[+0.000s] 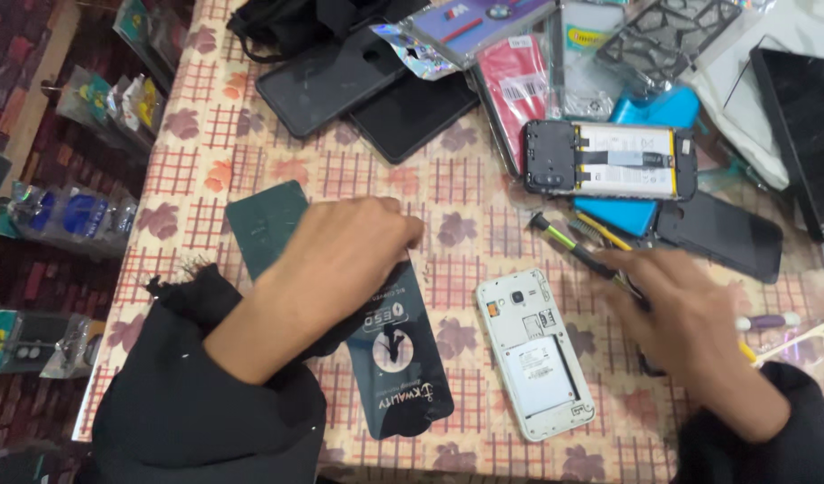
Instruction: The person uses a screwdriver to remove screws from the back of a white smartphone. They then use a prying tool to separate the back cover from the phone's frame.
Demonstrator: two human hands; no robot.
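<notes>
Your left hand point(340, 255) lies palm down with its grip released, flat on a dark green card sleeve point(398, 358) that rests on the desk point(206, 134). A second dark green piece point(267, 224) pokes out from under the hand on its far side; whether it belongs to the same sleeve you cannot tell.

Your right hand point(690, 327) is blurred. Its grip closes around a screwdriver point(573, 246) with a green-and-black handle; the tip end points up and left, away from you. One more thin yellow tool point(604, 231) lies just beside it.

One white phone point(533, 351) with its back cover off lies between your two hands, touching neither, battery bay showing. A second opened phone point(609, 161), black-framed with a pale battery exposed, sits farther up the desk, over a blue case point(649, 112). Two dark back covers point(367, 90) lie side by side near the top, one more dark phone body point(721, 235) to the right of the tools. One red packet point(515, 85) sits among clear packaging. Desk cloth is cream with red checks and leaf prints.
</notes>
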